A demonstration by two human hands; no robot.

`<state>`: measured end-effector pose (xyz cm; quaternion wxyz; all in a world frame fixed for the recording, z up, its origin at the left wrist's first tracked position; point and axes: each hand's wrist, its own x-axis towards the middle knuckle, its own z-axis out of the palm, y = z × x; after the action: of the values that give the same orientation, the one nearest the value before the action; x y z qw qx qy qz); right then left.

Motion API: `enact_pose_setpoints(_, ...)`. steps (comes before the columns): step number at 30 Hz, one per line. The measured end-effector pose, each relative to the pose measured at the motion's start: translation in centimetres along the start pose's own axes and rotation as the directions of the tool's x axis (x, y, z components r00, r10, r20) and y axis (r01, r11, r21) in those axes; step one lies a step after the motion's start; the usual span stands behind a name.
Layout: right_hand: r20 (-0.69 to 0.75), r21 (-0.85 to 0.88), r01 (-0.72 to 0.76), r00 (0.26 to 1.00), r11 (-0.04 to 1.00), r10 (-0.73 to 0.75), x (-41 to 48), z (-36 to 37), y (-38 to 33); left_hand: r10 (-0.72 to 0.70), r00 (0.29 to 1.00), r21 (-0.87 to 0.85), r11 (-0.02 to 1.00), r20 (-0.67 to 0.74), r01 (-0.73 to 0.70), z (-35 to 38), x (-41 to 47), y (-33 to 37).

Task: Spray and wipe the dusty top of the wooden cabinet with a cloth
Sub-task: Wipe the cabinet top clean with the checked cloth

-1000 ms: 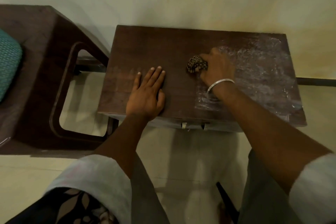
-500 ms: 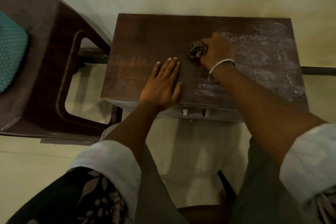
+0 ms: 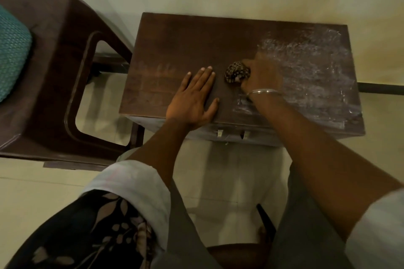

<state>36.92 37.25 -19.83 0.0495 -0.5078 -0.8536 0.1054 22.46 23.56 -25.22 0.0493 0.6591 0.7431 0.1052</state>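
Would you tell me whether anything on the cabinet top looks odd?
Only the dust: a whitish, streaky film covers the right half of the cabinet top, beside the cloth the right hand grips.

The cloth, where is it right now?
In the head view, the cloth is bunched in the right hand near the middle of the cabinet top, just right of the flat left hand.

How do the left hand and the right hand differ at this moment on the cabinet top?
The left hand lies flat, fingers straight, holding nothing; the right hand is curled round a balled cloth. The left hand rests on dark wood; the right hand is at the edge of the whitish dust. Only the right wrist wears a bangle. Both are on the cabinet top.
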Motion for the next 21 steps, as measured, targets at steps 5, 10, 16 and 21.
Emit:
enact_pose_setpoints(5,-0.014,-0.012,0.054,0.998,0.998,-0.054,-1.6,0.5,0.8,0.002,1.000,-0.011,1.000,-0.013,-0.002,0.1,0.1,0.0)
enact_pose_setpoints(10,-0.022,-0.008,-0.025,0.999,1.000,0.025,-1.2,0.1,-0.3,0.005,1.000,-0.011,1.000,-0.023,-0.005,0.3,0.1,-0.1)
enact_pose_setpoints(16,0.026,-0.023,0.059,0.998,0.998,-0.058,-6.4,0.0,0.1,0.006,0.999,-0.012,1.000,-0.033,-0.006,0.4,0.1,-0.1)
enact_pose_setpoints(21,0.024,0.008,-0.016,1.000,1.000,0.016,-3.2,-0.1,-0.8,0.010,0.999,-0.026,1.000,-0.040,-0.011,0.4,0.1,-0.1)
